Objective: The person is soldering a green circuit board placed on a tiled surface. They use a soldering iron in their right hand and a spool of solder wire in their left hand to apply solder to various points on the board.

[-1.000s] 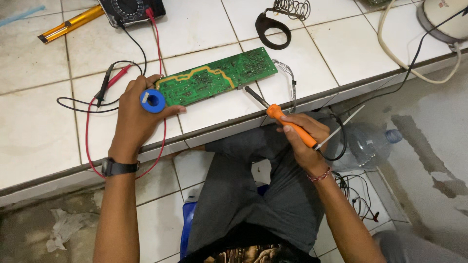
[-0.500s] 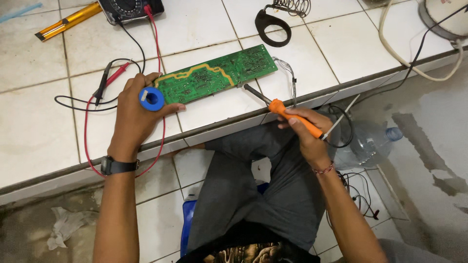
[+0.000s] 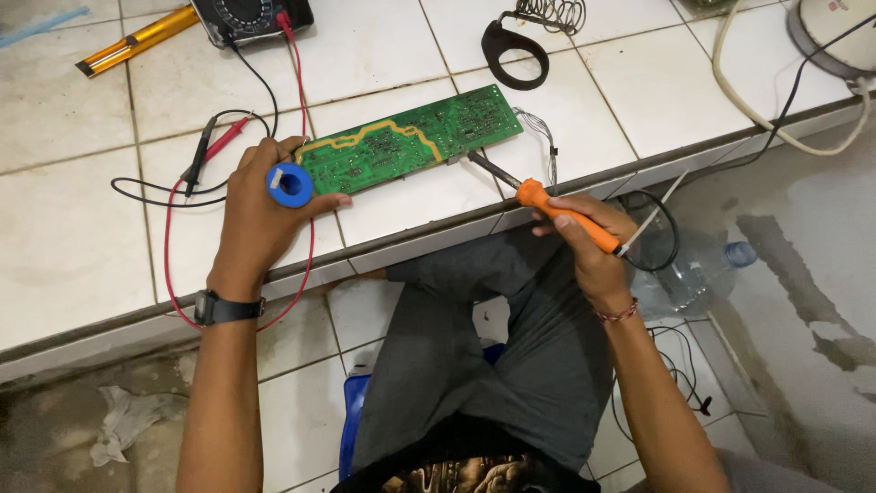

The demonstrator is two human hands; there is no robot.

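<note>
**While the Iron Nears the Board**

While the left hand (image 3: 258,205) grips a blue solder spool (image 3: 290,185) at the green board's (image 3: 408,140) left end on the tiled bench (image 3: 73,228), the right hand (image 3: 589,239) clasps the orange iron (image 3: 555,210). Its tip sits at the board's lower edge. This looks like soldering; next, the tip needs a steady touch on one joint.

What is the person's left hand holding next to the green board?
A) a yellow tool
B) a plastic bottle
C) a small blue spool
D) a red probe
C: the left hand pinches a small blue spool at the end of the green circuit board, while the right hand holds the orange-handled soldering iron.
</note>
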